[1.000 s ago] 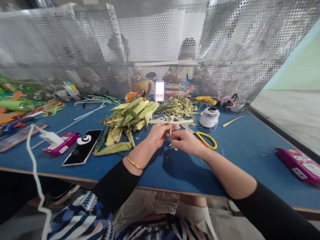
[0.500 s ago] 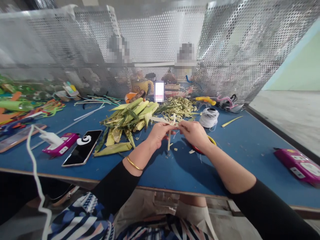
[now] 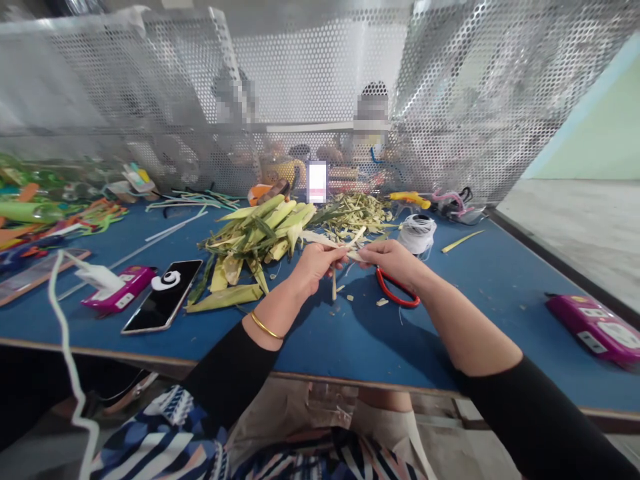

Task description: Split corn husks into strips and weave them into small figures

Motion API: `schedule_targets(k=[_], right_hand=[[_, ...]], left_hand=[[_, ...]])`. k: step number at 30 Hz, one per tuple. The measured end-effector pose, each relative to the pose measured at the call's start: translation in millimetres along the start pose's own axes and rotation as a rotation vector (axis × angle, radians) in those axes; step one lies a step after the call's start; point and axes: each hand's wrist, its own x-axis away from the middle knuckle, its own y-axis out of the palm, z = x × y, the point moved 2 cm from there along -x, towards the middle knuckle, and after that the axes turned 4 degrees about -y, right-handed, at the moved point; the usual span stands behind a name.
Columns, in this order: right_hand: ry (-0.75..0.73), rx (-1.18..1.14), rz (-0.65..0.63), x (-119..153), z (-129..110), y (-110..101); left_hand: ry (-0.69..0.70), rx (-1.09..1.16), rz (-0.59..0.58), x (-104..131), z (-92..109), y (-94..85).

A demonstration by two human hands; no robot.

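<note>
My left hand [image 3: 316, 268] and my right hand [image 3: 393, 261] meet over the table, each pinching pale corn husk strips [image 3: 357, 237]. The strips cross between my fingertips; one points up, and another hangs below my left fingers. Just under my right hand lie scissors with red handles [image 3: 397, 297], their blades hidden from view. To the left of my hands is a heap of yellow-green corn husks [image 3: 265, 230]. Beyond them sits a pile of shredded husk [image 3: 357, 212]. A spool of white string [image 3: 417, 235] stands behind my right hand.
On the blue table [image 3: 320, 353], a black phone [image 3: 163, 300] and a purple power strip [image 3: 120, 290] lie left. Another purple power strip [image 3: 595, 330] is at right. A lit phone [image 3: 317, 181] stands before the perforated metal screen [image 3: 310, 80]. A white cable [image 3: 67, 353] hangs over the front edge.
My right hand has shifted slightly right, uncovering more of the red scissor handles. The upright husk strip now leans to the right, and the hanging one tilts a little.
</note>
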Motion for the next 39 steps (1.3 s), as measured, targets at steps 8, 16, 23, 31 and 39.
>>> schedule_targets(k=[8,16,23,31,39], right_hand=[[0.048,-0.369,0.198,-3.5,10.7,16.2],[-0.003,-0.192,0.346,-8.1,22.6,13.1],[-0.301,0.484,0.55,0.1,-4.2,-2.4],[-0.135,0.121,0.104,8.8,-12.6,16.1],[-0.209,0.052,0.347,4.4,-7.1,12.4]], left_hand=[[-0.081,-0.098,-0.127,5.4,-5.5,8.0],[-0.051,-0.18,-0.137,8.8,-3.5,12.6],[0.06,-0.358,-0.218,13.9,-1.3,12.9],[0.086,-0.357,-0.307,18.0,-2.4,19.7],[0.136,-0.393,-0.338,22.9,-1.2,22.8]])
